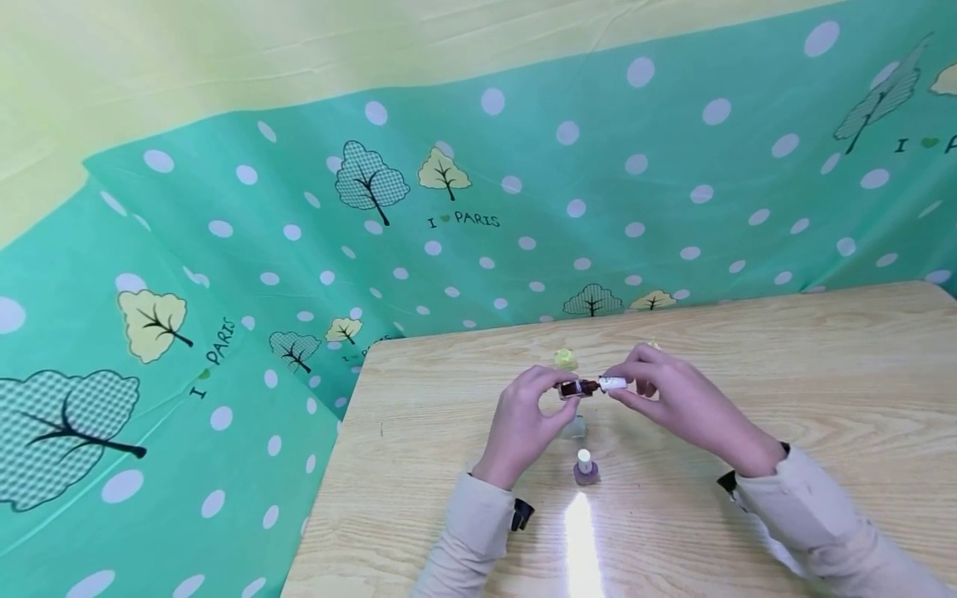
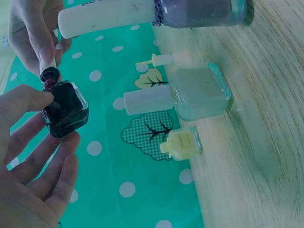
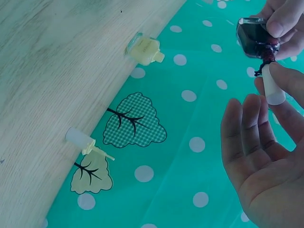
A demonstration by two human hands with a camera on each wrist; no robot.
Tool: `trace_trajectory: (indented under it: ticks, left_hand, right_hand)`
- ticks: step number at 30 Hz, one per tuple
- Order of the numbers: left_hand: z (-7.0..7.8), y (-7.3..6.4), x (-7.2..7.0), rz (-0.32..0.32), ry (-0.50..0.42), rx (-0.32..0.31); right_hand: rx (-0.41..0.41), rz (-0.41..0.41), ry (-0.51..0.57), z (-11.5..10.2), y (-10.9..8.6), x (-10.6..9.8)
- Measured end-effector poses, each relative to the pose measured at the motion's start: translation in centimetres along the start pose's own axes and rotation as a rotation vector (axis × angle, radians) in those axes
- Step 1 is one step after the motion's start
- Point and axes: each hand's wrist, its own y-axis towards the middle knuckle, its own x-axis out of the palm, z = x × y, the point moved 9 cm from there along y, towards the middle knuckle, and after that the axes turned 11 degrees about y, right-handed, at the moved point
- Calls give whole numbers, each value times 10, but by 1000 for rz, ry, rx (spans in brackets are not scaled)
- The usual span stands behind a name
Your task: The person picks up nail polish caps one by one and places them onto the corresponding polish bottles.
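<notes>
My left hand (image 1: 523, 423) pinches a small square nail polish bottle (image 2: 67, 108) of dark red polish between thumb and fingers, tipped on its side above the table. With thumb and fingertips my right hand (image 1: 676, 403) grips its white cap (image 3: 273, 85). Cap and bottle lie in line, and a dark red, polish-smeared stretch shows between the cap and the glass. Behind the hands stands an uncapped yellow nail polish bottle (image 3: 144, 49). Its white cap (image 3: 80, 138) stands apart on the table, yellow brush pointing up.
Below the hands in the head view stand a capped pale green nail polish bottle (image 1: 575, 428) and, nearer, a capped purple one (image 1: 586, 472). The wooden table (image 1: 419, 465) meets a green dotted cloth (image 1: 523, 208) at the back and left. Light glares off the tabletop in front.
</notes>
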Motion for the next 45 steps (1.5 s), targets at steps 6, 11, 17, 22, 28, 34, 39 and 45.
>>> trace_trajectory:
  ticks: [6, 11, 17, 22, 28, 34, 39, 45]
  left_hand:
    - [7, 2, 0, 3, 2, 20]
    - [10, 2, -1, 16, 25, 31]
    - [12, 1, -2, 25, 50, 41]
    - [14, 2, -2, 38, 56, 46]
    - [15, 2, -3, 69, 52, 66]
    - [19, 2, -2, 67, 57, 83]
    - [18, 1, -2, 63, 72, 70]
    - [15, 0, 0, 67, 81, 60]
  right_hand:
    - [-23, -9, -7, -2, 2, 4]
    - [-25, -14, -15, -2, 2, 7]
    - [-8, -29, -11, -3, 2, 9]
    - [12, -35, -2, 0, 3, 11]
    - [26, -38, -10, 1, 4, 14]
    - [92, -59, -4, 7, 3, 16]
    - [125, -60, 18, 11, 2, 16]
    - [77, -51, 63, 8, -1, 16]
